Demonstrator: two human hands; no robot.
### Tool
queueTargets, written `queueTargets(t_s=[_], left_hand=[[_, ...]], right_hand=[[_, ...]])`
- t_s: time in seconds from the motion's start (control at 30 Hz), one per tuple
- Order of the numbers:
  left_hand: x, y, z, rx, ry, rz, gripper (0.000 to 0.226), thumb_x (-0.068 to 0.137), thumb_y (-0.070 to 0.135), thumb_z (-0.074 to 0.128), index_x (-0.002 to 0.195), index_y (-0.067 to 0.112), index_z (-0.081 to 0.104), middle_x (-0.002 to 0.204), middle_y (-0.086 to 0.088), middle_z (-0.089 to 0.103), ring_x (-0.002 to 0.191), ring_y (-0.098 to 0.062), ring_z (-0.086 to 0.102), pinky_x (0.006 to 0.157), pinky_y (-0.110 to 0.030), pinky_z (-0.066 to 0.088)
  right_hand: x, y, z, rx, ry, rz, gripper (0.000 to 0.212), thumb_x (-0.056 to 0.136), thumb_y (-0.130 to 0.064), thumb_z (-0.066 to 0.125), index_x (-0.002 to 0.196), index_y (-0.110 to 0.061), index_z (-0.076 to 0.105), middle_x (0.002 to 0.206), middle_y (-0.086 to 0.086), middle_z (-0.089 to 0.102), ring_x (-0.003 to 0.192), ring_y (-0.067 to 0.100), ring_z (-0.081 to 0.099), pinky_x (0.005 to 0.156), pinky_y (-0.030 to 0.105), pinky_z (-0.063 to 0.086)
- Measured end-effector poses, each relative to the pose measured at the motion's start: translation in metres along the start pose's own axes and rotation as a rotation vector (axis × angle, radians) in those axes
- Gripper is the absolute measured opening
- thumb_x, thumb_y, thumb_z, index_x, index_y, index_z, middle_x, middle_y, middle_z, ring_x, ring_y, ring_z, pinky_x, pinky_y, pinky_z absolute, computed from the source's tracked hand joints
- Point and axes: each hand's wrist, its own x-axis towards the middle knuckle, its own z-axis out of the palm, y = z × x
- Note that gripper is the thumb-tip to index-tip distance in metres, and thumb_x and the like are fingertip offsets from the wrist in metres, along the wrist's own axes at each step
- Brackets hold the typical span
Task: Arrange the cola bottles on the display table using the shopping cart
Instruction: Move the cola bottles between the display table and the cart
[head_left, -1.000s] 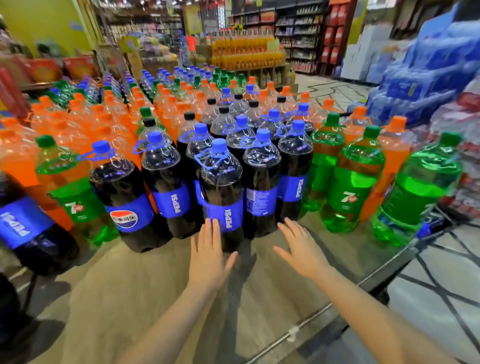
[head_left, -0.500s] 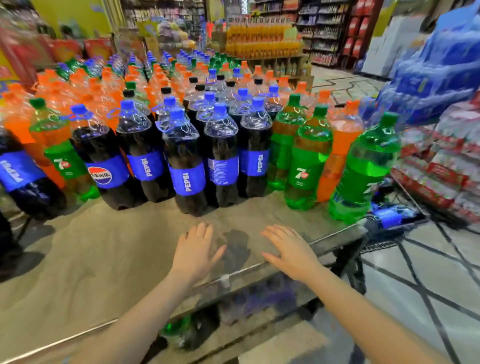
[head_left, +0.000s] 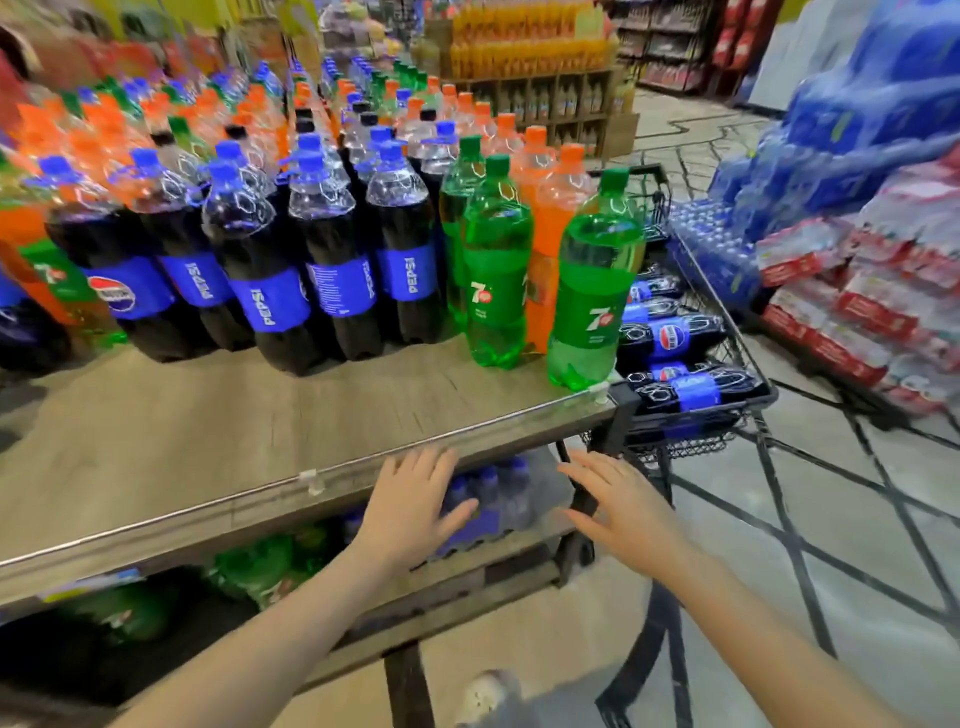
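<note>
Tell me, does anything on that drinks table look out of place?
One 7up bottle stands alone at the table's front right corner, almost at the edge, ahead of the other green bottles. Nothing looks spilled or toppled.

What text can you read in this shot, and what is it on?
"PEPSI": blue labels of the cola bottles standing on the display table.
"7up": green bottles at the table's right corner.
Pepsi globe logo, no readable word: bottles lying in the shopping cart.
Wrapped packs at right: too blurred.
</note>
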Motion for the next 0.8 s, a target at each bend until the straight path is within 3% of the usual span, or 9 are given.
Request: queueTargets(t_s=[0.17,0.27,0.37,0.6,0.8], left_hand=[[0.025,0.046,0.025,-0.071,-0.047,0.036,0.064,0.086,0.060,0.043,0.128,0.014,0.059,0.121,-0.003,0.061,0.106,-0.026,0.060,0.083,-0.040,0.050],[0.049,0.074,0.042,-0.087,-0.045,0.065,0.062,0.085,0.058,0.045,0.125,0.014,0.060,0.120,-0.003,0.061,0.103,-0.027,0.061,0.080,-0.039,0.050],[0.084,0.106,0.061,-0.096,-0.065,0.087,0.061,0.084,0.059,0.044,0.123,0.015,0.061,0.119,-0.003,0.062,0.103,-0.026,0.062,0.078,-0.038,0.050],[0.165,0.192,0.106,-0.160,-0.120,0.123,0.062,0.082,0.059,0.043,0.121,0.015,0.062,0.119,-0.005,0.063,0.102,-0.027,0.063,0.073,-0.039,0.053],[0.223,0.234,0.122,-0.139,-0.143,0.151,0.063,0.083,0.059,0.041,0.123,0.015,0.063,0.122,-0.004,0.063,0.107,-0.024,0.062,0.076,-0.038,0.054]], right_hand=[[-0.020,0.047,-0.010,0.013,0.039,0.048,0.066,0.087,-0.061,0.034,0.141,-0.024,0.045,0.146,0.001,0.043,0.135,0.024,0.038,0.112,0.037,0.025],[-0.027,0.084,-0.015,0.005,-0.009,0.089,0.059,0.094,-0.049,0.049,0.147,-0.029,0.033,0.154,-0.005,0.030,0.141,0.018,0.025,0.114,0.035,0.023],[-0.027,0.124,-0.023,0.001,-0.036,0.090,0.058,0.095,-0.045,0.052,0.147,-0.033,0.030,0.153,-0.009,0.029,0.140,0.012,0.026,0.111,0.030,0.026],[-0.018,0.220,-0.050,-0.008,-0.083,0.130,0.059,0.095,-0.048,0.050,0.148,-0.030,0.030,0.153,-0.008,0.030,0.140,0.012,0.027,0.111,0.022,0.019],[-0.008,0.301,-0.066,0.033,-0.095,0.189,0.063,0.091,-0.047,0.056,0.147,-0.030,0.031,0.153,-0.005,0.032,0.139,0.014,0.030,0.113,0.030,0.026]])
